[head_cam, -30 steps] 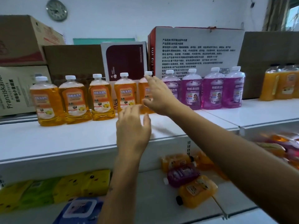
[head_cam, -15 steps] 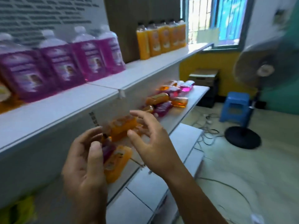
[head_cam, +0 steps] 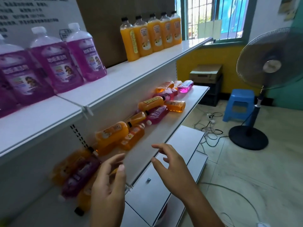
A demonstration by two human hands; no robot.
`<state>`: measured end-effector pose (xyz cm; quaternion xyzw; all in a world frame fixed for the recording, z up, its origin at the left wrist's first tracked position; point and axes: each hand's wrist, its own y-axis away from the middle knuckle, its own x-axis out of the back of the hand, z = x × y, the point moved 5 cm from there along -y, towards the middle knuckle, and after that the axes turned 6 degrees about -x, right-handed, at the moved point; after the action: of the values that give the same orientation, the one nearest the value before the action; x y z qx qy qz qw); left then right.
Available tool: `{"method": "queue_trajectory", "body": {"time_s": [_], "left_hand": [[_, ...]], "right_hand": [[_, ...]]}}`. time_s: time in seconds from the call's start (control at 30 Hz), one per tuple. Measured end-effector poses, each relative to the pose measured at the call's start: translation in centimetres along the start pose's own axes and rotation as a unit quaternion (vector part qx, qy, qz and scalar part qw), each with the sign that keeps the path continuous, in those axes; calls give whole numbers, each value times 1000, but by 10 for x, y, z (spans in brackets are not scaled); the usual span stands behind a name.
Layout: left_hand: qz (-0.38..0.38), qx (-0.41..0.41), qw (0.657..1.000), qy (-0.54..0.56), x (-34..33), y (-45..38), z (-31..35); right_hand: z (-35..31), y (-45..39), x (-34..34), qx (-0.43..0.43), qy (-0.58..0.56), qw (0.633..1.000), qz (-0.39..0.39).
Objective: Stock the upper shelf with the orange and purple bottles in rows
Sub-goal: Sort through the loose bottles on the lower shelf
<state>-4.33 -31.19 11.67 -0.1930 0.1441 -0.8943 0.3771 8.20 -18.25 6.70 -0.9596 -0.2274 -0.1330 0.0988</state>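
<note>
Head view: purple bottle (head_cam: 80, 175) beside left hand (head_cam: 108, 190)

Standing on the tiled floor (head_cam: 262, 174) at right: a pedestal fan (head_cam: 270, 63), with a blue plastic stool (head_cam: 239, 104) just beside it; trailing across the floor nearby, tangled cables (head_cam: 209, 128); sitting stacked against the yellow wall (head_cam: 213, 58), cardboard boxes (head_cam: 206, 72) under a barred window (head_cam: 211, 17); leaning behind the upper shelf, a brown carton (head_cam: 105, 30)

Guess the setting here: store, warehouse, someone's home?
Probably a small shop or a mock-up of one: white retail shelving with purple bottles and orange bottles lined up, cardboard cartons behind. The floor fan and blue stool suggest somewhere informal.
</note>
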Motion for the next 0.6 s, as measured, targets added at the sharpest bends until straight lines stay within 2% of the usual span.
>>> {"method": "queue_trajectory", "body": {"time_s": [0.2,0.43,0.6], "left_hand": [[-14,15,999,-33,-83,-37,6],[-54,87,990,95,-210,-71,11],[-87,102,987,89,-271,-85,-5]], "right_hand": [[30,-50,65,-5,-12,1000,0],[67,-107,168,-27,-9,999,41],[103,-127,211,-78,-5,996,51]]}}
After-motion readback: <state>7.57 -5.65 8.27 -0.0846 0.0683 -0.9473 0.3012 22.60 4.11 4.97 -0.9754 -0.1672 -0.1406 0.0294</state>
